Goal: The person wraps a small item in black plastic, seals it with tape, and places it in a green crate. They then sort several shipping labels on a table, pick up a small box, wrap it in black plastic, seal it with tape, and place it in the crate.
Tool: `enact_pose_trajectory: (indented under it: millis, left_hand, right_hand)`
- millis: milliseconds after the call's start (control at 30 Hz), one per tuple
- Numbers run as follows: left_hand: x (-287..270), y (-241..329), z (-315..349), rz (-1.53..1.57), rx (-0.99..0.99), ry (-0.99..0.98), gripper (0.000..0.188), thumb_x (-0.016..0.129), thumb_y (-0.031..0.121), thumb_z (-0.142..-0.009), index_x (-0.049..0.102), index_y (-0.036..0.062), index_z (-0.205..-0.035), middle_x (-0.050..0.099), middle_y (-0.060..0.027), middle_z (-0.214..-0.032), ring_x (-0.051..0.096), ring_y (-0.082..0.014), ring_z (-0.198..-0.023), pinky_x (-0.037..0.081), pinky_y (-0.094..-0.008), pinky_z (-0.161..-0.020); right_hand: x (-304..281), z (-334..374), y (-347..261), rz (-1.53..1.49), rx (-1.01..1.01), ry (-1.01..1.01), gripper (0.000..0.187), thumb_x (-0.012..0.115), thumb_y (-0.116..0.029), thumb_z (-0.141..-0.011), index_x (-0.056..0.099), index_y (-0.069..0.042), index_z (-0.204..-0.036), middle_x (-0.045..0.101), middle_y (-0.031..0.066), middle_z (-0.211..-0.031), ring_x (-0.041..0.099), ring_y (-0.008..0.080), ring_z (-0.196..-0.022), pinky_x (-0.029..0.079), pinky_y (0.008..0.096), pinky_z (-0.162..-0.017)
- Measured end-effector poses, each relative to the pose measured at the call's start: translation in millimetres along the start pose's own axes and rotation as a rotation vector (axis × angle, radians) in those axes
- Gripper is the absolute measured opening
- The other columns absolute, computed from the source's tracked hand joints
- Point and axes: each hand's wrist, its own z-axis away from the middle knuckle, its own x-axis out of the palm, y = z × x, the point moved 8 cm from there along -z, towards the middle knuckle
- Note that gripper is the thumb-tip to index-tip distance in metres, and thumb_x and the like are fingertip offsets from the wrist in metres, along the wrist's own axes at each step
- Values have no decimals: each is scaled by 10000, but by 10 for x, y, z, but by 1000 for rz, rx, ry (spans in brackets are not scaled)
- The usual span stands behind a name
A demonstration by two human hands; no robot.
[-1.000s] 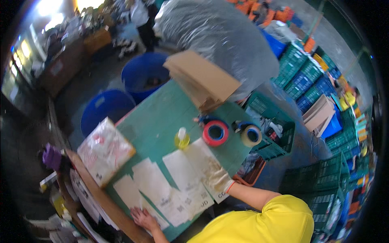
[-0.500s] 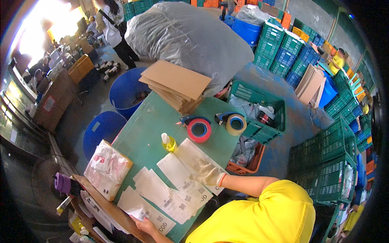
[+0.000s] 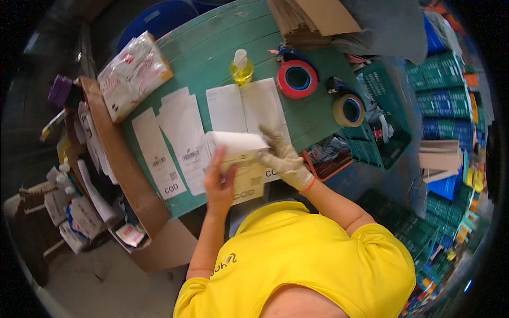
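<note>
A small bundle of printed shipping labels (image 3: pixel 247 177) is raised over the near edge of the green table (image 3: pixel 185 58). My bare left hand (image 3: pixel 219 183) grips its left side, thumb across the front. My right hand (image 3: pixel 286 161), in a pale knitted glove, closes on the bundle's upper right corner; some of its fingertips are hidden. The top of the bundle bends over, showing a white side. Beyond it lie more white labels (image 3: pixel 225 108). Overlapping labels (image 3: pixel 183 124) and a separate label strip (image 3: pixel 154 151) rest on the left.
A bottle of yellow liquid (image 3: pixel 242 69), a red tape roll (image 3: pixel 297 79) and a clear tape roll (image 3: pixel 349 109) on dispensers stand behind the labels. A plastic-wrapped pack (image 3: pixel 132 77) sits left, by a cardboard edge (image 3: pixel 124 169). Green crate (image 3: pixel 395 146) and cardboard stack (image 3: pixel 302 24) flank the table.
My view has tipped down toward the table. Both hands have come together, and a bundle of labels is now lifted between them. The left hand has left the leftmost label.
</note>
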Motion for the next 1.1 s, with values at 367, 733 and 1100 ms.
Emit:
enact_pose_trajectory:
  millis: [367, 733, 1100]
  left_hand:
    - [998, -243, 140, -252, -145, -64, 553, 657, 93, -799, 455, 22, -1309, 275, -259, -1426, 448, -353, -1185, 428, -381, -908]
    - [1291, -682, 548, -791, -46, -503, 1035, 792, 342, -649, 190, 93, -1453, 63, -267, -1495, 92, -458, -1372, 184, -553, -1074]
    - [945, -1068, 612, -932, -35, -395, 1100, 838, 232, -576, 187, 75, -1449, 89, -250, -1498, 130, -453, -1366, 234, -549, -1056]
  right_hand:
    - [-931, -302, 195, 230, -4, 202, 519, 524, 12, -805, 461, -33, -1317, 525, 127, -1264, 522, 187, -1118, 409, 283, -955]
    - [-1077, -413, 272, 934, 155, 294, 553, 637, -203, -785, 470, -116, -1305, 448, 181, -1282, 480, 360, -1162, 403, 386, -985]
    - [-1534, 601, 989, 455, 799, 95, 500, 639, -319, -812, 503, -69, -1222, 548, 165, -1154, 577, 291, -1009, 483, 342, -858]
